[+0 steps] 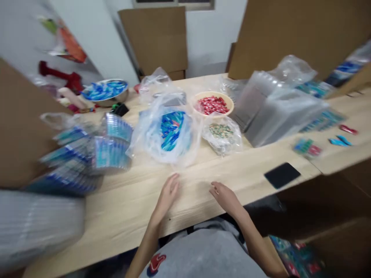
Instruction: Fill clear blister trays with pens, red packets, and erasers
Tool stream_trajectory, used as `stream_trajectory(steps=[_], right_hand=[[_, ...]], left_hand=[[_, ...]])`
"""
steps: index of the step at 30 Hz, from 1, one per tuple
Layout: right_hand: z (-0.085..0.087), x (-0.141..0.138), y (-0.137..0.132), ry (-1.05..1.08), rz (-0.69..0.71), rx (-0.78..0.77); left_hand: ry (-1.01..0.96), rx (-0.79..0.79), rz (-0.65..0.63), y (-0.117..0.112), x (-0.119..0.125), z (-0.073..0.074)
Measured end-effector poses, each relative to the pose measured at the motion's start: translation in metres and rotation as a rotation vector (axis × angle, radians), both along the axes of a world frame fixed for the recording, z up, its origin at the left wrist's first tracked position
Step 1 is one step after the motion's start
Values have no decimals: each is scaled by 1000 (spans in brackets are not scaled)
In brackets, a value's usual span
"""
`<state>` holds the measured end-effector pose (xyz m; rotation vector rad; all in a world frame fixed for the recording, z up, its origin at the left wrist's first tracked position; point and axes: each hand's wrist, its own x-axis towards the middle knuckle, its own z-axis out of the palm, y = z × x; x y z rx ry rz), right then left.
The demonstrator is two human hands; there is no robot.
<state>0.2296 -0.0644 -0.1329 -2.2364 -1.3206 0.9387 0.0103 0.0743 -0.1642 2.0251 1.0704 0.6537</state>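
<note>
My left hand point(169, 192) hovers over or rests on the bare wood near the table's front edge, fingers stretched out and nothing in them. To its right, my right hand point(224, 196) is held in the same way, fingers loosely bent and holding nothing. Just beyond both hands lies an open clear plastic bag point(146, 144) with blue-green printed pieces point(173, 129) inside. Beside that sits a smaller clear bag point(224, 144) of small greenish pieces. Behind it stands a cream bowl point(230, 102) filled with small red-and-white pieces point(212, 105).
Stacked blue packs point(111, 152) crowd the left, near a metal bowl point(116, 101) of blue pieces. Clear plastic sleeves point(284, 112) stand at right. A flat black rectangle point(282, 175) lies near the front edge; a blue tool point(340, 141) and a red object point(348, 129) lie farther right.
</note>
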Motion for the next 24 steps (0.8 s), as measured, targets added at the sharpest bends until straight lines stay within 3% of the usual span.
stream_trajectory(steps=[2, 5, 7, 9, 12, 15, 17, 19, 21, 24], right_hand=[[-1, -5, 14, -26, 104, 66], [-11, -14, 29, -15, 265, 238], [-21, -19, 34, 18, 361, 343], [-32, -21, 36, 39, 424, 413], [-46, -18, 40, 26, 470, 492], [-56, -6, 47, -1, 485, 536], [-60, 4, 51, -18, 493, 550], [-62, 13, 56, -40, 501, 576], [-63, 21, 59, -66, 500, 609], [-63, 28, 61, -107, 467, 639]], left_hand=[[1, -12, 35, -20, -11, -1], [11, 44, 189, -33, -29, 3], [15, 80, 338, -34, -45, 12], [51, 173, 498, -32, -67, 30], [187, 464, 750, -30, -106, 78], [343, 847, 1048, -31, -146, 145], [411, 989, 1231, -28, -172, 191], [416, 970, 1335, -19, -198, 232], [335, 813, 1365, -6, -222, 262], [187, 560, 1336, 12, -246, 286]])
